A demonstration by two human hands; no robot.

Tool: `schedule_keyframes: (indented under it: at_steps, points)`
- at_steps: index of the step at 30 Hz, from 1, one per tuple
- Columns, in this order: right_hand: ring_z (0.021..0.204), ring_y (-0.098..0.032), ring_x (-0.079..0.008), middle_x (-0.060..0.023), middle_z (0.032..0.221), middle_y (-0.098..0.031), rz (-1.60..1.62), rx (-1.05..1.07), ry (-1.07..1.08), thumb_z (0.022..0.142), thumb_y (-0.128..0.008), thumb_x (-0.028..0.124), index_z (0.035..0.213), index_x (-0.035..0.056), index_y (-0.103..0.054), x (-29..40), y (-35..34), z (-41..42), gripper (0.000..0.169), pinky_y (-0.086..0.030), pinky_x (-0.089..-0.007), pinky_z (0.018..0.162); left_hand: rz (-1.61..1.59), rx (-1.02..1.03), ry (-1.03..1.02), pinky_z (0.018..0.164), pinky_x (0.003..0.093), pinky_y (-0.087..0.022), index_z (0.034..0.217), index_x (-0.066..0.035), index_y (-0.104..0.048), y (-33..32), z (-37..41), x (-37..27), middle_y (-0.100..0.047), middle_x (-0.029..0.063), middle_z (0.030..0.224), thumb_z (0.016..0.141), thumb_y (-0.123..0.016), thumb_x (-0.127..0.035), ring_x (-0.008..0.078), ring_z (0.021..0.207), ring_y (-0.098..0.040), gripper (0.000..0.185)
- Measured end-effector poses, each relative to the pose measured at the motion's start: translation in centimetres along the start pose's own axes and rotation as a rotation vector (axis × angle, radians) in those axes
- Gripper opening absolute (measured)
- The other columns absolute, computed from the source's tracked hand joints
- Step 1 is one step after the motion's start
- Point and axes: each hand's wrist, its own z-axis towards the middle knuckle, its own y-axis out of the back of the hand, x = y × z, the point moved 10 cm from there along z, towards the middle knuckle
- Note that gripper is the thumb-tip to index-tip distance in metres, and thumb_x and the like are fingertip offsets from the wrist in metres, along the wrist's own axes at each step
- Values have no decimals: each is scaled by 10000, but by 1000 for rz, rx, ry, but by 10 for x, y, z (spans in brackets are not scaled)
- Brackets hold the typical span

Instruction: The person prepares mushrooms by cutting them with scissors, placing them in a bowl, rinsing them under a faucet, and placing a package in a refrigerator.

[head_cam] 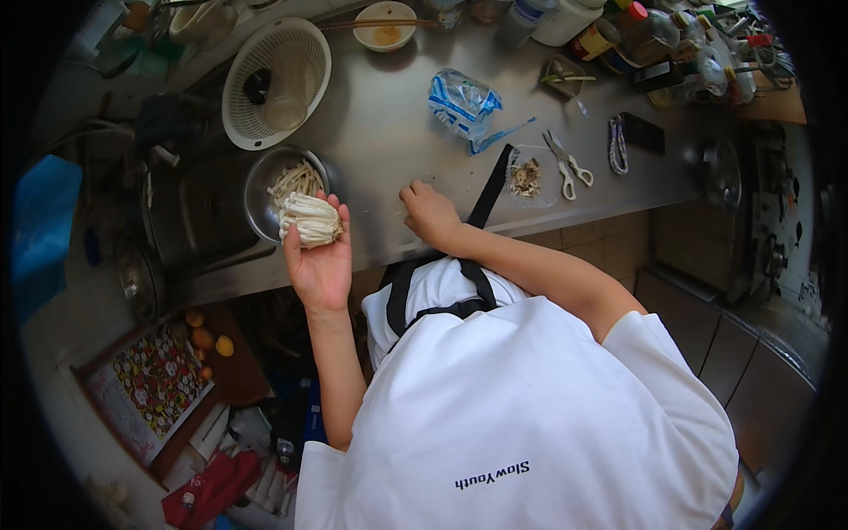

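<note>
A bundle of white enoki mushrooms (310, 220) lies in my left hand (322, 265), palm up, at the near edge of a metal bowl (255, 192). Loose enoki mushrooms (297, 179) are in that bowl. My right hand (430, 213) rests on the steel counter (377, 146) with its fingers bent; what is under the fingers is hidden. To its right, small brownish trimmings (525, 177) lie on a clear plastic sheet or tray (546, 189). White-handled scissors (568, 165) lie beside it, blades apart. A torn blue and clear plastic package (464, 103) lies farther back.
A white colander (232, 99) holding a clear container stands at the back left, above a dark sink (199, 218). A bowl with chopsticks (386, 45), bottles (646, 43), a small dish (562, 73) and a dark phone-like object (644, 134) are along the back and right. A stove (782, 225) is far right.
</note>
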Motion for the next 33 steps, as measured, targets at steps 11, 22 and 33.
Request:
schedule_keyframes:
  at_steps: [11,22,33]
  points:
    - [905,-569,-348,-167,968,-533,-15,64,94,715,-606,-3,882,6,-552,-2,-15,4,176,-514,-414,733,10,26,9,1126,439,-302,1351,-20,-399,-4,-9,11,-449,188,1362,890,-607,-174,325,1271,-424,529]
    - [798,-590,-319,-135,877,-560,423,-287,-316,782,-633,91,847,44,-587,-86,136,-58,92,-476,-399,688,38,43,177,1110,460,-319,1319,-38,-433,-27,-1,77,-470,167,1335,874,-631,-160,317,1251,-441,502]
    - [814,-551,-304,-86,818,-575,-33,-512,-254,743,-575,26,725,79,-589,-122,209,-82,57,-448,-427,677,89,64,382,1092,463,-346,1317,-62,-444,-67,12,168,-474,173,1331,854,-656,-151,338,1255,-440,518]
